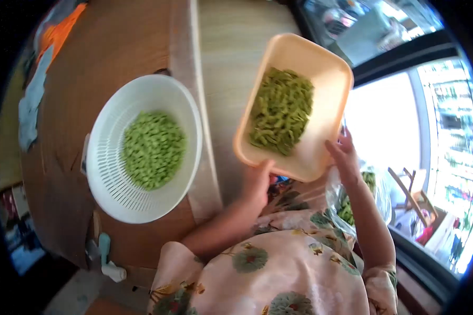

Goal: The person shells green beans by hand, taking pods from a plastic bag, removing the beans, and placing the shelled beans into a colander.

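Observation:
An orange-rimmed rectangular tub (328, 100) is held up over the lap, tilted, with green pods (283, 110) gathered on its left side. My left hand (257, 184) grips the tub's near left edge, thumb over the rim. At the near right corner, my right hand (344, 153) clasps the rim, its other fingers partly behind the wall. To the left, a white slotted colander (108, 163) on the wooden table holds light green shelled beans (155, 149).
A clear plastic bag (347, 212) with green pods lies right of the lap. The brown table (89, 63) bears an orange cloth (63, 31) and a grey cloth (31, 110) at its far left. A light green-handled tool (105, 249) lies near its front edge. Windows and a wooden stool (415, 197) stand right.

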